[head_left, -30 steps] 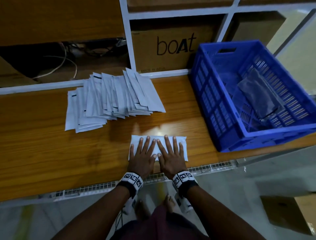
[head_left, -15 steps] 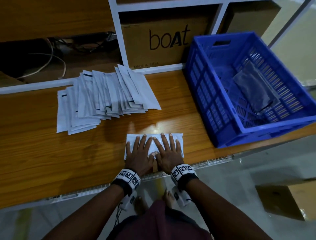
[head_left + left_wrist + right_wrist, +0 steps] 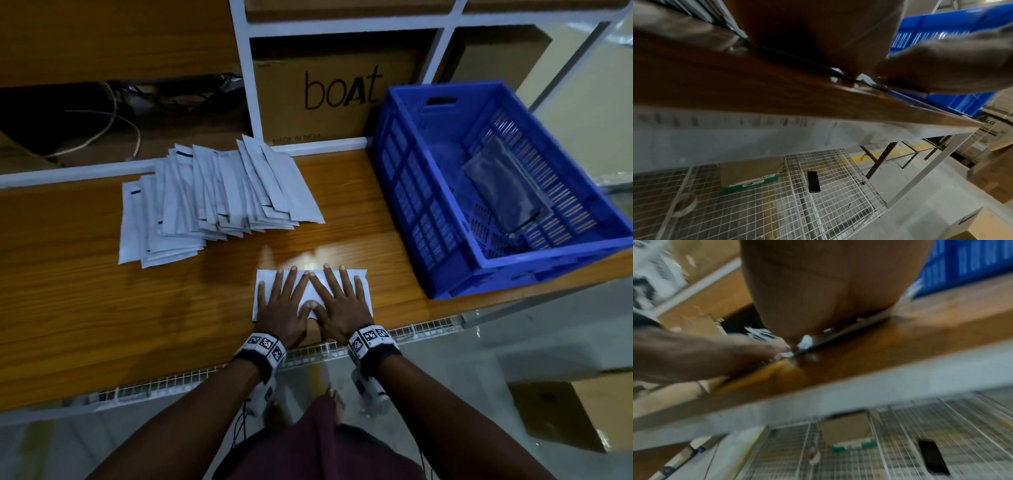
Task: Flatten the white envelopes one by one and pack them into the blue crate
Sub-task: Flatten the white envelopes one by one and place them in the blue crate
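One white envelope (image 3: 363,287) lies flat near the front edge of the wooden table (image 3: 85,308). Both my hands press on it side by side with straight, spread fingers: the left hand (image 3: 282,301) on its left half, the right hand (image 3: 339,303) on its right half, thumbs meeting in the middle. A fanned pile of white envelopes (image 3: 212,202) lies behind and to the left. The blue crate (image 3: 445,212) stands at the table's right end with a dark flat packet (image 3: 507,192) inside. The wrist views show only my palms against the table edge, the right one blurred.
A cardboard box (image 3: 335,92) marked "boAt" sits in the white-framed shelf behind the table, with loose cables (image 3: 113,120) in the bay to its left. Below the table is a wire-mesh shelf (image 3: 777,203) holding a small box (image 3: 750,175) and a dark device (image 3: 813,181).
Both hands stay pressed flat on the envelope, with the fingers spread a little wider. The head view has shifted slightly.
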The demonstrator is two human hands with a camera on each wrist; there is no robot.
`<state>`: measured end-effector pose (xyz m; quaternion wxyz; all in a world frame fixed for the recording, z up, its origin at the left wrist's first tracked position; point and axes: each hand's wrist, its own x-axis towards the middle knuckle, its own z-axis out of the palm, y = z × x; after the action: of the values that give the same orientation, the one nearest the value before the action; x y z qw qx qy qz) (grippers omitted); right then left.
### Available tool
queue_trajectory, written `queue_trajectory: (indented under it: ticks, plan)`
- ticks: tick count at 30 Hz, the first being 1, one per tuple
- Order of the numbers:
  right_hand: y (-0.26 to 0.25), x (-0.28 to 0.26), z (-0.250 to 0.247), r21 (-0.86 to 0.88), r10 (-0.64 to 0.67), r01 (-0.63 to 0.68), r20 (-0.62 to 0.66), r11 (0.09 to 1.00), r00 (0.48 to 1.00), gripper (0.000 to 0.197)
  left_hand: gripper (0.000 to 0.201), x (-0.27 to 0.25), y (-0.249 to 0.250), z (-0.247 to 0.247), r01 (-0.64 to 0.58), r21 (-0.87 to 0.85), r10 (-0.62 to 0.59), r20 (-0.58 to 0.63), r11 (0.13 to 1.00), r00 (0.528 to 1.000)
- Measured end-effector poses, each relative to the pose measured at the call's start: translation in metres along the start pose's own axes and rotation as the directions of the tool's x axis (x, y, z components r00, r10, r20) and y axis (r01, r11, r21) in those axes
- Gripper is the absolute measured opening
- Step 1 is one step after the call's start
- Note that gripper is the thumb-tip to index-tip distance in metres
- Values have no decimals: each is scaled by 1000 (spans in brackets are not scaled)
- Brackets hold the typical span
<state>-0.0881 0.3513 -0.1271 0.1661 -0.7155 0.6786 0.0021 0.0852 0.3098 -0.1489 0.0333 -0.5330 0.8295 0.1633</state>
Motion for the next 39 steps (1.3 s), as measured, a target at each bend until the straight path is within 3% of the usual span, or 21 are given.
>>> queue_trajectory:
  ticks: [6,12,21,24,26,28,32,34,39]
  plan:
    - [4,3,12,14,15,-15,13,1000,1000,63,67,1,-3,-4,-22,-2,22,40,1000,999]
    - [6,6,9,24,10,-10,31,1000,999,68,69,-2,-8,1,-10,-28,9,-39,1000,999]
    - [6,7,-18,73,-16,3,186,997,982,60,69,1,-7,-3,-13,-48,12,-8,999,1000]
    - [5,7,-35,123,-28,11,144,992,989,65,63,1,-7,-11,-5,-56,7,35,998,999]
    - [4,10,-43,91,-3,-10,141,996,990,76,57,0,-7,-21,-10,-79,12,28,997,1000]
    - [1,14,-48,45,7,-13,131,999,991,74,54,1,-8,-30,-15,-94,14,-4,996,1000]
    - [-9,16,-63,-57,-12,13,26,998,1000,70,73,6,-8,-41,5,-12,-5,-53,1000,999]
    - [-13,17,-73,-119,-24,24,9,993,1000,71,73,6,-6,-48,18,-16,-19,-62,1000,998]
    - [-20,22,-96,-204,-100,74,-122,976,987,54,42,3,-1,-76,-1,6,3,-284,1000,959]
